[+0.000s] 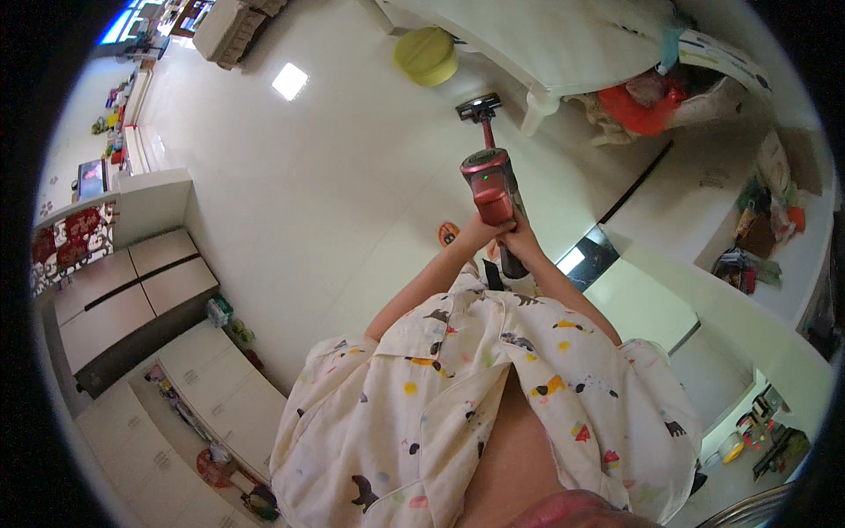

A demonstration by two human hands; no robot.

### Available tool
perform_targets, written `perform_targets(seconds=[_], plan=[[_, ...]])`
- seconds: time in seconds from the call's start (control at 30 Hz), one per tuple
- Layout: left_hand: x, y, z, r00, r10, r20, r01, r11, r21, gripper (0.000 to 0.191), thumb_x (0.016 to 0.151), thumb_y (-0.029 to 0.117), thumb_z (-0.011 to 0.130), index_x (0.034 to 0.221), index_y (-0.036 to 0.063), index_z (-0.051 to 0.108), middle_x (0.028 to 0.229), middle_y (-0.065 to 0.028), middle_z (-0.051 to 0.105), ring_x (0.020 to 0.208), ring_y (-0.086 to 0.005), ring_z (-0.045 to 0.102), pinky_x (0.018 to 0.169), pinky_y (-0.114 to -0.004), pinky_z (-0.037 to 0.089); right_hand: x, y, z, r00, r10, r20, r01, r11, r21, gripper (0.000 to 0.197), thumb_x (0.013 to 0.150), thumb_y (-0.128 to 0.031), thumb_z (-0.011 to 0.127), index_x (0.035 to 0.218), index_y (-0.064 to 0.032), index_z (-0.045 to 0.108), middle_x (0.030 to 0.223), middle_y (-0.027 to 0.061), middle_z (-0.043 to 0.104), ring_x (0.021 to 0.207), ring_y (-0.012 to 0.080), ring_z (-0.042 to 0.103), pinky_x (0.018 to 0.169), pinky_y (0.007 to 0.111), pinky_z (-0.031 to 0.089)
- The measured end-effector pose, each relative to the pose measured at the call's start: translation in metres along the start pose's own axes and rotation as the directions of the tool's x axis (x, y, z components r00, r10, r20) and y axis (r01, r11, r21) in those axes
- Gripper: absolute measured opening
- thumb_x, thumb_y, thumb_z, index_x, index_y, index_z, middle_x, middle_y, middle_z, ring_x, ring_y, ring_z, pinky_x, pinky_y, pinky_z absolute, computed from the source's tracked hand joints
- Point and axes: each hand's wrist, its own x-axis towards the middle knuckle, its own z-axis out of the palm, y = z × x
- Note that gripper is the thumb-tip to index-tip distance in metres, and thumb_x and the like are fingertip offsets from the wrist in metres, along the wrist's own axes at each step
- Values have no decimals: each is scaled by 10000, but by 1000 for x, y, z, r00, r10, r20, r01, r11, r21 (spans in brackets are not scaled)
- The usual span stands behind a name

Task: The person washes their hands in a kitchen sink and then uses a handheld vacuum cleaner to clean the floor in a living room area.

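Note:
A red and dark cordless stick vacuum cleaner [492,191] is held in front of my body with both hands. My left hand [492,232] and my right hand [521,236] meet at its handle, just below the red motor body; which fingers grip and which only rest there is partly hidden. A small green light shows on the body. Its red tube runs away from me to a dark floor head [479,107] on the pale tiled floor, close to a white table leg [540,112].
A round yellow-green stool [426,57] stands beyond the floor head, beside a white table [581,46]. Right of the table leg are a red item [640,109] and a dark floor strip [637,181]. Cabinets [218,389] line the left; a refrigerator [135,290] stands there.

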Motion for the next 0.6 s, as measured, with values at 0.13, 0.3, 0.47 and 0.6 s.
perform_targets(seconds=[0.13,0.3,0.47,0.6], plan=[[10,12,-12,999,28,-35,-28,1000,8,376,645,241,681,933,40,549,858,-66,587,787,-153,544,695,-289,437,13,-21,6,997,82,12,-82,996,31,666,697,13,537,1272,-161,248,867,49,542,612,109,491,496,236,421],[8,39,-33,999,25,-24,-25,999,-24,322,647,201,666,909,43,566,833,-71,595,758,-163,554,686,-296,441,21,-39,24,997,79,-14,-79,997,23,588,695,26,531,1221,-132,321,874,47,542,643,117,505,525,246,434],[32,21,-73,989,140,51,-145,982,119,307,623,236,654,840,30,581,750,-102,597,704,-184,573,638,-306,450,45,-29,58,989,-42,-142,59,991,121,487,691,43,518,1142,-92,396,932,58,531,775,150,529,643,267,449],[57,13,-113,976,32,216,-87,963,253,333,644,244,632,922,71,569,782,-72,596,717,-169,559,664,-304,449,62,-45,95,986,-12,-164,51,971,234,507,686,56,513,1152,-95,382,958,58,521,790,156,522,671,276,446]])
